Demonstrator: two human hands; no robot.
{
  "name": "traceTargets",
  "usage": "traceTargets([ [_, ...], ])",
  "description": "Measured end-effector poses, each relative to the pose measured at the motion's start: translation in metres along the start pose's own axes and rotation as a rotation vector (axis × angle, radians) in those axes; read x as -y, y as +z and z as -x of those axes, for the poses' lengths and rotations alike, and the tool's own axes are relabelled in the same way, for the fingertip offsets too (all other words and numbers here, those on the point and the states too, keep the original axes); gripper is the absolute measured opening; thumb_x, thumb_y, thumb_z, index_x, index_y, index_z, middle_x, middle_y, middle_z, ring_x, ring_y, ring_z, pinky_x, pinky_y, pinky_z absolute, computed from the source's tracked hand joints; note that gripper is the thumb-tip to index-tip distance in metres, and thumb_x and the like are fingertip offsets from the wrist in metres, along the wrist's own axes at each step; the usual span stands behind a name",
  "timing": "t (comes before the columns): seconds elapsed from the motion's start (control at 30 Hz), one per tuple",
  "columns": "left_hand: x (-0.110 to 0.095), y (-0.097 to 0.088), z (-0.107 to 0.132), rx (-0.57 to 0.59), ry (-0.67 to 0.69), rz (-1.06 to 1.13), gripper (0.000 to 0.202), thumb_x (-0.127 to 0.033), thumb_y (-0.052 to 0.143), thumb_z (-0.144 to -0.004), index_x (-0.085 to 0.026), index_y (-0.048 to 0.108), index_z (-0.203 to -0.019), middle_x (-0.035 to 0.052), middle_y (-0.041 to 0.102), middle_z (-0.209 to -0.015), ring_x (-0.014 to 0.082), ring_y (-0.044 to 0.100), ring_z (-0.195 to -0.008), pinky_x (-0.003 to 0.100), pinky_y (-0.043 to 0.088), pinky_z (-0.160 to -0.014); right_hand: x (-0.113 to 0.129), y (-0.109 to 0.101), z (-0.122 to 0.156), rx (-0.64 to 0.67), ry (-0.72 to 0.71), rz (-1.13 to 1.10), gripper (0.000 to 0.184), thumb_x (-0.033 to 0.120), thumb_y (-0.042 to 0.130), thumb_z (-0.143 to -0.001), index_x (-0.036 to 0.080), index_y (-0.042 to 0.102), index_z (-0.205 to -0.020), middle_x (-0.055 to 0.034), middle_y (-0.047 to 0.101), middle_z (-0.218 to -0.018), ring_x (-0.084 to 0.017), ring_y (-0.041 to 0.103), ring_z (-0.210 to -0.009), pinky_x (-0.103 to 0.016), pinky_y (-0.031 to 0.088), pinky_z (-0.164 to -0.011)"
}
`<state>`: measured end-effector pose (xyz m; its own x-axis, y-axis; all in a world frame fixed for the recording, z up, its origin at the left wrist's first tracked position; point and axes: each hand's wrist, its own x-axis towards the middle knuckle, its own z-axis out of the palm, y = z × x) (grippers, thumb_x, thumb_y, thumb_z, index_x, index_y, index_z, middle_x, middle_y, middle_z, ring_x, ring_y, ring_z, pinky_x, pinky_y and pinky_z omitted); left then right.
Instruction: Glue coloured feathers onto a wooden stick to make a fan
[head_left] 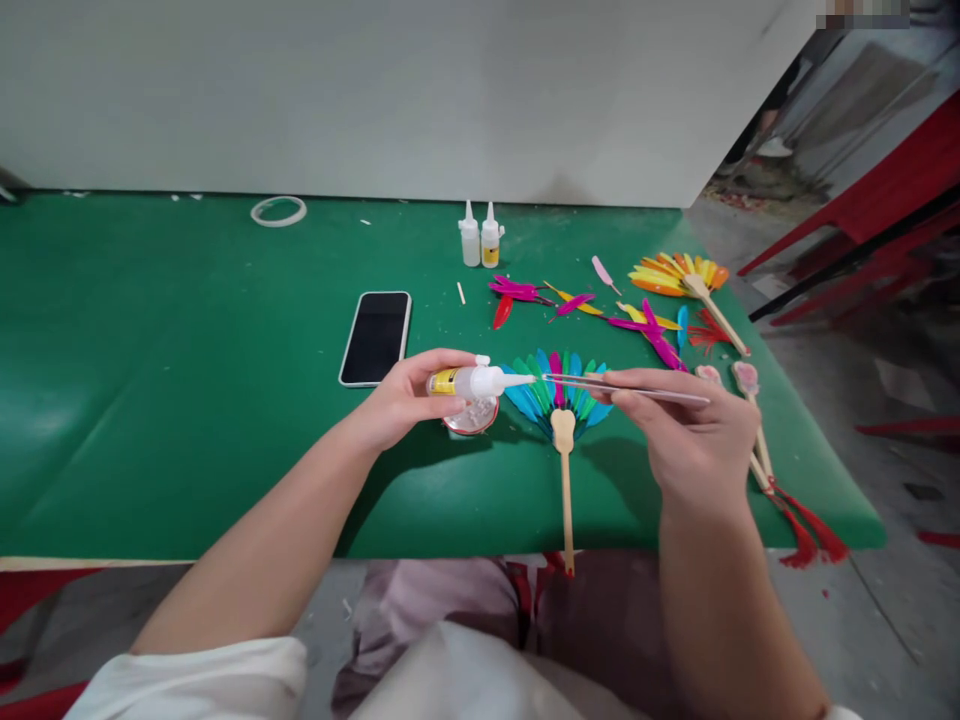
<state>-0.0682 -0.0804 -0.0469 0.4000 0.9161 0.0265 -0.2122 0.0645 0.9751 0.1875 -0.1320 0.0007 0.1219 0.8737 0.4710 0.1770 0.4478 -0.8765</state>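
Observation:
My left hand (409, 398) is closed around a small white glue bottle (472, 381) with a yellow label, its nozzle pointing right. My right hand (690, 430) pinches long metal tweezers (600, 386), whose tips meet the nozzle above a feather fan (559, 392). The fan has blue, green and pink feathers on a wooden stick handle (567, 500) and lies on the green table (187, 400). A small round dish (471, 418) sits just under the bottle.
A black phone (376, 336) lies left of the fan. Two glue bottles (480, 238) stand at the back. Loose coloured feathers (570, 302), a yellow-orange fan (679, 275), sticks with red tassels (795, 515) and a tape ring (278, 211) lie about. Red chairs stand right.

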Motion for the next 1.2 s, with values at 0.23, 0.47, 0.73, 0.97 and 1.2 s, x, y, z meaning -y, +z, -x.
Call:
traceTargets([
  [0.23, -0.0004, 0.0008, -0.0001, 0.023, 0.01, -0.018, 0.04, -0.016, 0.078, -0.062, -0.028, 0.07, -0.1, 0.0021, 0.069, -0.104, 0.0138, 0.063, -0.086, 0.021, 0.049, -0.075, 0.0034, -0.0014, 0.0012, 0.032, 0.027, 0.02, 0.017, 0.014, 0.07, -0.073, 0.026, 0.073, -0.086, 0.0021, 0.073, -0.08, -0.016, 0.069, -0.07, -0.027, 0.059, -0.064],
  [0.47, 0.0003, -0.0001, 0.0001, 0.022, 0.014, -0.033, 0.04, -0.017, 0.078, -0.062, -0.026, 0.07, -0.1, 0.0037, 0.07, -0.1, 0.0157, 0.063, -0.084, 0.024, 0.049, -0.073, 0.0083, -0.0019, 0.0005, 0.071, 0.058, 0.058, 0.017, 0.014, 0.069, -0.075, 0.027, 0.072, -0.086, 0.0028, 0.073, -0.082, -0.015, 0.069, -0.074, -0.027, 0.059, -0.066],
  [0.73, 0.0001, 0.0005, -0.0007, 0.021, 0.007, -0.026, 0.04, -0.018, 0.078, -0.063, -0.028, 0.07, -0.1, 0.0024, 0.069, -0.101, 0.014, 0.063, -0.084, 0.022, 0.048, -0.073, 0.009, -0.0005, -0.0003, 0.08, 0.073, 0.042, 0.02, 0.011, 0.069, -0.074, 0.027, 0.072, -0.085, 0.0036, 0.073, -0.082, -0.014, 0.069, -0.074, -0.026, 0.059, -0.068],
  [0.97, 0.0004, -0.0013, 0.0003, 0.033, -0.01, -0.057, 0.041, -0.018, 0.078, -0.063, -0.026, 0.069, -0.102, 0.0034, 0.07, -0.098, 0.0159, 0.062, -0.086, 0.024, 0.048, -0.076, 0.0041, 0.0017, 0.0012, 0.011, 0.023, 0.047, 0.016, 0.015, 0.069, -0.074, 0.026, 0.073, -0.084, 0.0021, 0.073, -0.079, -0.016, 0.069, -0.071, -0.027, 0.059, -0.064],
  [1.2, -0.0011, 0.0006, -0.0001, 0.043, -0.008, -0.062, 0.04, -0.018, 0.077, -0.063, -0.026, 0.069, -0.102, 0.0034, 0.069, -0.101, 0.0158, 0.062, -0.085, 0.024, 0.048, -0.075, 0.0039, 0.0034, 0.001, 0.014, 0.022, 0.007, 0.018, 0.014, 0.069, -0.074, 0.027, 0.073, -0.086, 0.0025, 0.073, -0.079, -0.016, 0.069, -0.07, -0.027, 0.059, -0.063],
])
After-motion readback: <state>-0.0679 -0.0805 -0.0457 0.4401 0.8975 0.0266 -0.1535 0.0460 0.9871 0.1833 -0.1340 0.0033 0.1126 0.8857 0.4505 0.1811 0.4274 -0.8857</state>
